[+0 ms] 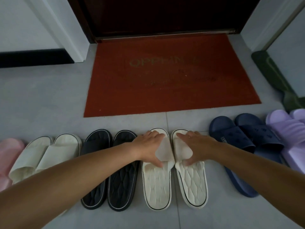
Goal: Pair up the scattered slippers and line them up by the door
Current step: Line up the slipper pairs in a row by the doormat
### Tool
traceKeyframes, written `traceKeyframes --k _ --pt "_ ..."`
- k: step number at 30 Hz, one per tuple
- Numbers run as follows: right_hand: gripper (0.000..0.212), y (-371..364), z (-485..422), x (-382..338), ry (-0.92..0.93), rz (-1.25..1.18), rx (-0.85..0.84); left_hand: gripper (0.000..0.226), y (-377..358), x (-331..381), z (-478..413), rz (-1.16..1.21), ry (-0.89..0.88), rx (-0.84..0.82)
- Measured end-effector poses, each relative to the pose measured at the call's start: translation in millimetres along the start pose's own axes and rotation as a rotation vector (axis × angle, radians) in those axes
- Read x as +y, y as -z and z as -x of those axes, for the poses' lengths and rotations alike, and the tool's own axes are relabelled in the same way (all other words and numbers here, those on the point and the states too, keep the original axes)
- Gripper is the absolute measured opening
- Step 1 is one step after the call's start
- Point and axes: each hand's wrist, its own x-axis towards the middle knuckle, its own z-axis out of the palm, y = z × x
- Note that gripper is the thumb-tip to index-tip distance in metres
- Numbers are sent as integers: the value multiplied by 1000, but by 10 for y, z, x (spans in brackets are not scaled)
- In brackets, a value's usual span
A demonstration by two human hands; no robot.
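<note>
Head view, 1 frame.
- left hand (148, 146): fingers close together over the strap of the left cream slipper (156, 184), thumb at the strap's rear edge, gripping.
- right hand (196, 146): same grip on the right cream slipper (193, 184).
- Both slippers are on the floor (49, 104), side by side, near the red doormat (165, 96), whose lettering is illegible.
- pink slipper (8, 151): cut by the left edge.
- lilac pair (287, 128): cut by the right edge.
</note>
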Motion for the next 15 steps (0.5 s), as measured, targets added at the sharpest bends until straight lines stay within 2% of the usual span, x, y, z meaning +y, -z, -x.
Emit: traceKeyframes --k 4,7,11,13,15 --pt "106 372 438 344 26 -42 31 118 273 487 -107 234 -74 32" --pt "109 409 887 886 -79 -137 76 116 328 985 -298 424 -54 105" --pt "84 -135 1277 1610 -283 -392 388 104 55 1715 -635 750 41 351" --pt "88 -565 1353 1854 -436 -491 560 98 -184 1967 -822 863 128 424" --pt "99 -930 1343 1971 -546 -550 664 98 -391 2127 -981 912 247 444"
